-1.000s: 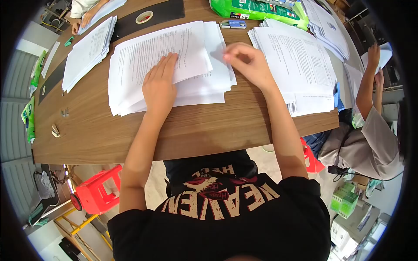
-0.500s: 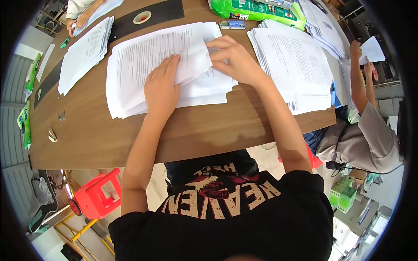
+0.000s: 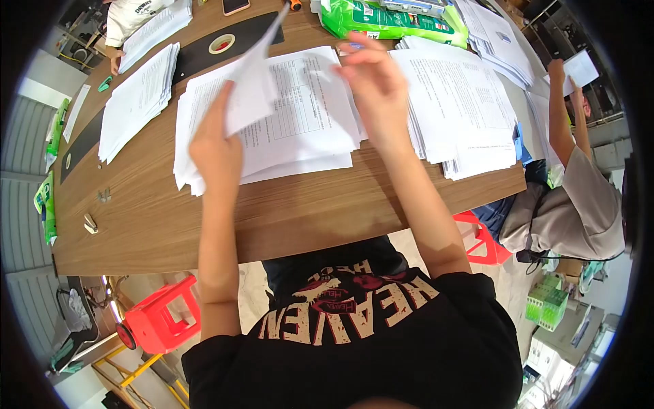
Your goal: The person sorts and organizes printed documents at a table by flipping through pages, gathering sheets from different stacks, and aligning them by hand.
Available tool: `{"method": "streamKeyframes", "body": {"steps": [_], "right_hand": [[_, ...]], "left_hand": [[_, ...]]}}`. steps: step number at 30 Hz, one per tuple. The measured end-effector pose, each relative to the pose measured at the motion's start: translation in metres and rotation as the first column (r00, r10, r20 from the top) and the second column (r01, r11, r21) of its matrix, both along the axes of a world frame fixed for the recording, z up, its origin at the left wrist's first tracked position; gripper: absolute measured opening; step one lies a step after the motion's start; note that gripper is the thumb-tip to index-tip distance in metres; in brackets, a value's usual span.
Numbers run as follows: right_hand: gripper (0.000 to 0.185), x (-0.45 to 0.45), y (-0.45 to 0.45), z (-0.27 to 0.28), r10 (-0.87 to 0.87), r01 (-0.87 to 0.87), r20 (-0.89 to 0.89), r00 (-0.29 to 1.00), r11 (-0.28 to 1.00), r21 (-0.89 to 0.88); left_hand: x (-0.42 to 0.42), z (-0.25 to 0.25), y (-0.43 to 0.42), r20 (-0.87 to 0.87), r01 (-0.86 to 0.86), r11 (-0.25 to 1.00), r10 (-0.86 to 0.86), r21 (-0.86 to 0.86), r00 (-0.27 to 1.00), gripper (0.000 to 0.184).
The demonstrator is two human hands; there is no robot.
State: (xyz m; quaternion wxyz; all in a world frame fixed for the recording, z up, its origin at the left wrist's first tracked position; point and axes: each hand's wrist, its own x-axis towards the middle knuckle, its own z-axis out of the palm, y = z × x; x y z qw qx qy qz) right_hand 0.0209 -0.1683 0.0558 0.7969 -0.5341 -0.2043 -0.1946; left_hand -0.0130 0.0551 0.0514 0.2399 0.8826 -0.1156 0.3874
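Note:
My left hand (image 3: 216, 150) is closed on a lifted sheet of paper (image 3: 253, 88), which stands tilted up from the middle stack of printed papers (image 3: 300, 143). Whether it is one sheet or more I cannot tell. Under it, a page with a printed table shows on top of the stack. My right hand (image 3: 381, 92) is raised over the stack's right edge, its fingers apart and slightly blurred, holding nothing visible. Just right of that hand lies another paper stack (image 3: 463, 102). To the left is a further stack of printed sheets (image 3: 136, 99).
A roll of tape (image 3: 221, 44) sits on a black strip behind the papers. Green packages (image 3: 381, 24) lie at the back, and a phone (image 3: 236, 5) is at the far edge. A stapler-like object (image 3: 90, 223) rests front left. A co-worker (image 3: 562, 198) handles paper at right; another person's sleeve (image 3: 126, 20) shows at upper left.
My left hand has moved left and lifted paper from the stack, baring the table page. My right hand has let go of the paper's right edge and risen, fingers spread.

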Motion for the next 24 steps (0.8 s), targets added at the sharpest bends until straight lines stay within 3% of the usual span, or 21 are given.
{"method": "streamKeyframes", "body": {"steps": [2, 3, 5, 6, 7, 8, 9, 11, 12, 14, 15, 16, 17, 19, 21, 24], "right_hand": [[0.014, 0.007, -0.03, -0.004, -0.192, 0.192, -0.015, 0.981, 0.981, -0.03], [0.013, 0.007, -0.043, -0.004, -0.236, 0.23, -0.114, 0.965, 0.971, -0.064], [0.02, 0.009, -0.063, -0.007, -0.216, 0.204, -0.26, 0.941, 0.976, -0.075], [0.02, 0.009, -0.062, -0.001, -0.21, 0.198, -0.254, 0.944, 0.978, -0.072], [0.032, 0.007, -0.06, 0.009, -0.169, 0.143, -0.183, 0.969, 0.979, -0.148], [0.046, 0.007, -0.058, 0.02, -0.12, 0.092, -0.114, 0.986, 0.97, -0.225], [0.046, 0.008, -0.054, 0.03, -0.111, 0.085, -0.11, 0.988, 0.972, -0.22], [0.074, 0.011, -0.044, 0.052, 0.064, 0.005, 0.141, 0.988, 0.896, -0.445], [0.087, 0.006, -0.042, 0.063, 0.168, -0.141, 0.013, 0.986, 0.861, -0.488], [0.082, 0.009, -0.03, 0.073, 0.242, -0.276, -0.133, 0.961, 0.845, -0.457], [0.081, 0.009, -0.023, 0.081, 0.286, -0.366, -0.248, 0.926, 0.844, -0.392], [0.081, 0.013, -0.021, 0.083, 0.293, -0.365, -0.232, 0.928, 0.841, -0.399], [0.079, 0.018, -0.019, 0.081, 0.22, -0.32, -0.258, 0.941, 0.827, -0.462], [0.078, 0.027, -0.014, 0.075, 0.159, -0.284, -0.269, 0.95, 0.798, -0.532], [0.082, 0.036, -0.008, 0.064, 0.116, -0.115, -0.03, 0.993, 0.846, -0.521], [0.09, 0.06, -0.011, 0.059, 0.177, -0.173, -0.029, 0.984, 0.892, -0.417]], "left_hand": [[-0.002, 0.027, 0.014, 0.142, -0.078, 0.997, 0.081, -0.026, 0.987, 0.051], [-0.006, 0.044, 0.021, 0.14, -0.13, 0.987, 0.142, -0.093, 0.98, 0.043], [-0.016, 0.083, 0.035, 0.114, -0.182, 0.961, 0.209, -0.209, 0.971, 0.022], [-0.02, 0.103, 0.029, 0.188, -0.104, 0.919, 0.187, -0.38, 0.964, 0.025], [-0.02, 0.117, 0.031, 0.194, -0.109, 0.919, 0.194, -0.378, 0.962, 0.025], [-0.019, 0.128, 0.034, 0.244, -0.007, 0.909, 0.119, -0.416, 0.962, 0.026], [-0.019, 0.136, 0.036, 0.296, 0.096, 0.889, 0.046, -0.447, 0.954, 0.029], [-0.023, 0.138, 0.034, 0.014, -0.072, 0.815, 0.098, -0.576, 0.995, 0.03], [-0.016, 0.132, 0.029, -0.012, -0.007, 0.842, 0.001, -0.54, 1.0, 0.029], [-0.01, 0.119, 0.024, -0.023, 0.063, 0.862, -0.087, -0.503, 0.996, 0.029], [-0.008, 0.111, 0.024, -0.093, 0.106, 0.773, -0.209, -0.626, 0.974, 0.028], [-0.005, 0.107, 0.024, -0.14, 0.129, 0.664, -0.336, -0.737, 0.931, 0.03], [-0.001, 0.106, 0.025, -0.123, 0.134, 0.663, -0.327, -0.737, 0.937, 0.03], [0.005, 0.105, 0.028, -0.067, 0.147, 0.384, -0.493, -0.911, 0.868, 0.037], [0.012, 0.103, 0.039, -0.059, 0.159, 0.365, -0.521, -0.917, 0.852, 0.043], [0.019, 0.104, 0.048, -0.053, 0.243, 0.383, -0.62, -0.891, 0.783, 0.042]]}}
